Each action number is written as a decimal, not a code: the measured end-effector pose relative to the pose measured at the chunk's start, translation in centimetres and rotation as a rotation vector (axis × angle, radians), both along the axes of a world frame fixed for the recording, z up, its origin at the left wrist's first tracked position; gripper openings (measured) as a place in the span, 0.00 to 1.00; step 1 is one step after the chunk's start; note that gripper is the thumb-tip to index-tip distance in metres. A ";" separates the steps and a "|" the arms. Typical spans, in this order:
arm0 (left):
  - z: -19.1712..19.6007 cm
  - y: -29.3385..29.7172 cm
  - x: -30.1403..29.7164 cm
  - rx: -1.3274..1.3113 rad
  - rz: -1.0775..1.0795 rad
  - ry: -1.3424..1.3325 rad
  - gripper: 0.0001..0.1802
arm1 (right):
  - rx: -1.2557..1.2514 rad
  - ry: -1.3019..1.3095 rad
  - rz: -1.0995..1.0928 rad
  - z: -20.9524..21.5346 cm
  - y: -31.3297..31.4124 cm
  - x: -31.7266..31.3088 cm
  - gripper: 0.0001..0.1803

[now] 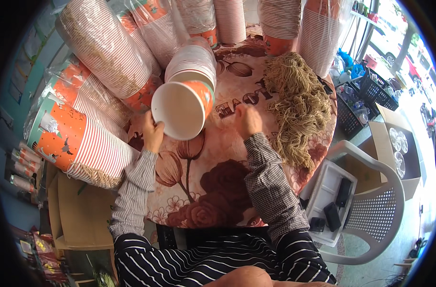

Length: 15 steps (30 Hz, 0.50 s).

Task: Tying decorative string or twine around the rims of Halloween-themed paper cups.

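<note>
While left grip pinches its rim, orange cup: centre; step seemingly aligning it with the cup row behind.
Right grip: fingers curled in, no load visible; next move likely calls for squaring rims.
Cord bundle: tabletop, right of centre.

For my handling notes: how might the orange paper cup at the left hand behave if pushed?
The orange paper cup is probably light: its inside looks empty. Its round, tapered wall could roll if laid sideways. Its thin rim may flex if squeezed.
</note>
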State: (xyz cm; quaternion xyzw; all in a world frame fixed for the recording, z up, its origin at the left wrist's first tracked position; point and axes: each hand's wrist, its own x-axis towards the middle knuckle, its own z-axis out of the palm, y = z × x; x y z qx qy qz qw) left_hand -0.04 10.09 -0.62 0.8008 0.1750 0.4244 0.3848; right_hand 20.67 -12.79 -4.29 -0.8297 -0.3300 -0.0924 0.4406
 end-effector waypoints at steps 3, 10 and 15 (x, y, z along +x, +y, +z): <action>0.0 -2.6 -3.7 0.022 0.052 -0.051 0.20 | -0.083 0.094 -0.157 1.2 -1.9 1.6 0.11; -4.6 -3.7 -7.0 -0.201 0.101 0.005 0.23 | -0.263 0.099 -0.371 -1.8 -4.0 4.4 0.16; -6.3 -3.9 -8.5 -0.366 0.101 0.098 0.10 | -0.386 0.176 -0.322 0.0 -3.7 2.6 0.16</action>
